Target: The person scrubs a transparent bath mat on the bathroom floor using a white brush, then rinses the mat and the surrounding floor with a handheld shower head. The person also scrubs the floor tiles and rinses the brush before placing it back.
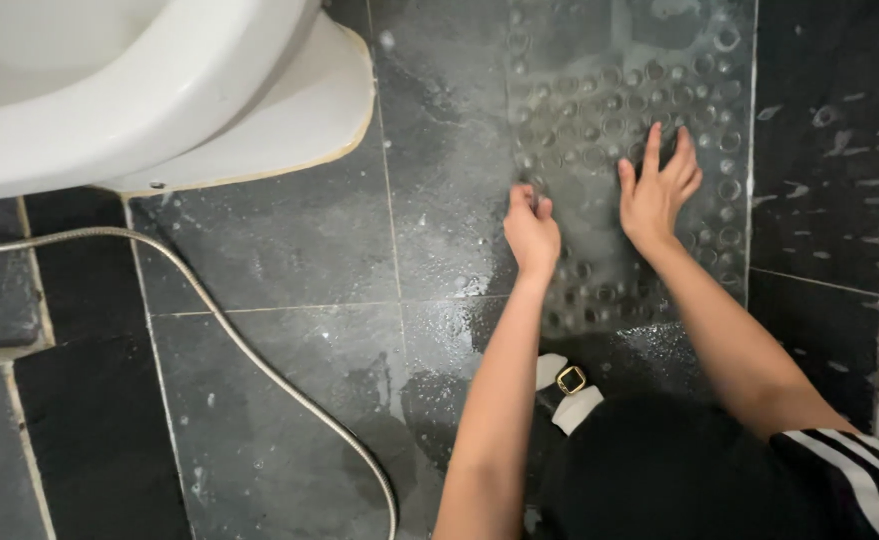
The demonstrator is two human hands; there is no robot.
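Pressing flat, fingers spread, right hand [655,190] pins clear mat [610,110]; left hand [532,228] pinches its edge.

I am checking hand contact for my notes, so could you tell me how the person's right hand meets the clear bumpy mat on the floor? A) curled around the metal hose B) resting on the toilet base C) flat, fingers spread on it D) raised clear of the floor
C: the right hand lies palm-down with fingers spread on the bath mat, while the left hand pinches the mat's edge.
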